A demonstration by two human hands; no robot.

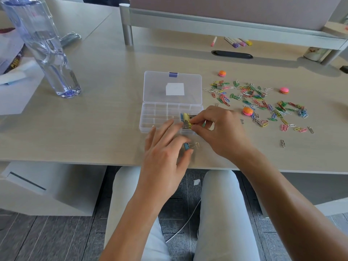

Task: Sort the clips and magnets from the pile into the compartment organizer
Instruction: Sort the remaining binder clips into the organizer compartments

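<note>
Fingers of the right hand (216, 129) are pinching yellow binder clips (187, 120) over the organizer (150, 117); crowding there is risking a spill, while the left hand (165, 147) is gripping a blue clip (187, 146).

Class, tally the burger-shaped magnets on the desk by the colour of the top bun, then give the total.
Orange-topped magnets: 2
Pink-topped magnets: 1
Total: 3
</note>
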